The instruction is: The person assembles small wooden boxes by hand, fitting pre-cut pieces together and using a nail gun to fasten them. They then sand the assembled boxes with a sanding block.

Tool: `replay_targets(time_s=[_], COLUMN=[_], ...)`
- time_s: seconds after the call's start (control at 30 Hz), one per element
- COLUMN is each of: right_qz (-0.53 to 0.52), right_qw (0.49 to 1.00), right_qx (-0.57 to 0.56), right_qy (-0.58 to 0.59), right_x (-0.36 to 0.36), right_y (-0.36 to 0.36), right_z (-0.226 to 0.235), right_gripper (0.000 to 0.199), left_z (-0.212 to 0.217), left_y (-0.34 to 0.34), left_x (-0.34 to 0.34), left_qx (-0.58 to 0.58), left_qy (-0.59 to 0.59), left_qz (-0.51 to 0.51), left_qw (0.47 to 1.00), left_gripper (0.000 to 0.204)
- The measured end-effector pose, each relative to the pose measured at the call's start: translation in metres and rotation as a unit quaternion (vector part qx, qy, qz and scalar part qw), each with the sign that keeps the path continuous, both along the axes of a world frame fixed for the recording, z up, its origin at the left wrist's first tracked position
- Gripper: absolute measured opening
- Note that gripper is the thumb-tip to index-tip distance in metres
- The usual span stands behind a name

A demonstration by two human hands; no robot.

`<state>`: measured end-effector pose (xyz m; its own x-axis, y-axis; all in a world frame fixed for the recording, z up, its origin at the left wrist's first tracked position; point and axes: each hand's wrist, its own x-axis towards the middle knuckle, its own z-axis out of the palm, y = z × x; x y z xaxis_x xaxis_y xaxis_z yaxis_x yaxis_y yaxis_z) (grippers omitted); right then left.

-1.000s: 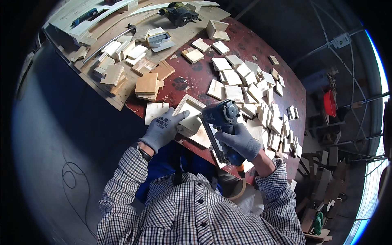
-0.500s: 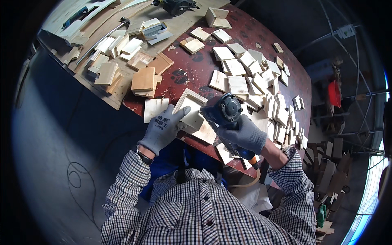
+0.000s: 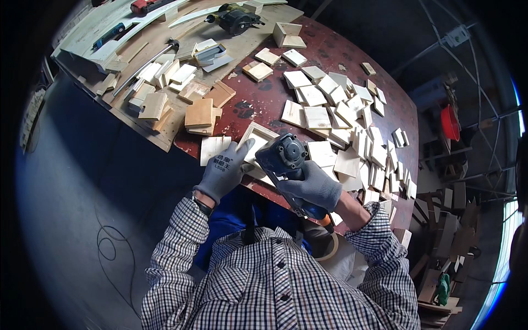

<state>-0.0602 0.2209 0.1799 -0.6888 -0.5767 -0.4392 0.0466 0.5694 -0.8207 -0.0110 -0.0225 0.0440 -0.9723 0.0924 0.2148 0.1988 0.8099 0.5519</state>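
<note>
My right hand (image 3: 314, 187), in a grey work glove, is wrapped round the handle of a dark pneumatic nail gun (image 3: 281, 155). An orange fitting (image 3: 326, 221) joins the tool to a pale air hose (image 3: 330, 251). The gun's head covers much of a small open wooden box (image 3: 254, 132) at the table's near edge. My gloved left hand (image 3: 221, 169) grips the box's left side, thumb over the rim. Beside that hand lies a flat pale wood piece (image 3: 213, 147). The nail gun's tip is hidden, so I cannot tell whether it touches the box.
Many small wood blocks (image 3: 316, 118) lie heaped on the worn red tabletop (image 3: 250, 102). On the adjoining board are stacked offcuts (image 3: 199, 114), a hammer (image 3: 173, 44) and a circular saw (image 3: 236, 21). Beyond the table's right side stand a red basin (image 3: 450, 122) and scrap boards (image 3: 444, 234).
My right hand has brought the nail gun left and slightly down, farther over the box. My left hand keeps its grip on the box. The whole view has shifted a little.
</note>
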Motion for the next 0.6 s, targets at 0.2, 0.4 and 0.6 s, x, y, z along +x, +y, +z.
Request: replay_targets(time_s=[0.2,0.4,0.6], right_qz=[0.03,0.033,0.07], right_qw=[0.999,0.999,0.996], right_qx=[0.007,-0.013,0.048], right_qy=[-0.01,0.004,0.011], right_x=[-0.005,-0.006,-0.019], right_y=[-0.001,0.003,0.0], right_z=[-0.004,-0.012,-0.016], right_gripper=[0.027,0.029,0.03], left_z=[0.006,0.006,0.003], left_y=[0.001,0.005,0.0], left_x=[0.001,0.001,0.002], left_qx=[0.104,0.055,0.046], left_qy=[-0.056,-0.078,-0.055], left_qz=[0.031,0.03,0.035], left_qw=[0.992,0.995,0.997], left_gripper=[0.09,0.091,0.091])
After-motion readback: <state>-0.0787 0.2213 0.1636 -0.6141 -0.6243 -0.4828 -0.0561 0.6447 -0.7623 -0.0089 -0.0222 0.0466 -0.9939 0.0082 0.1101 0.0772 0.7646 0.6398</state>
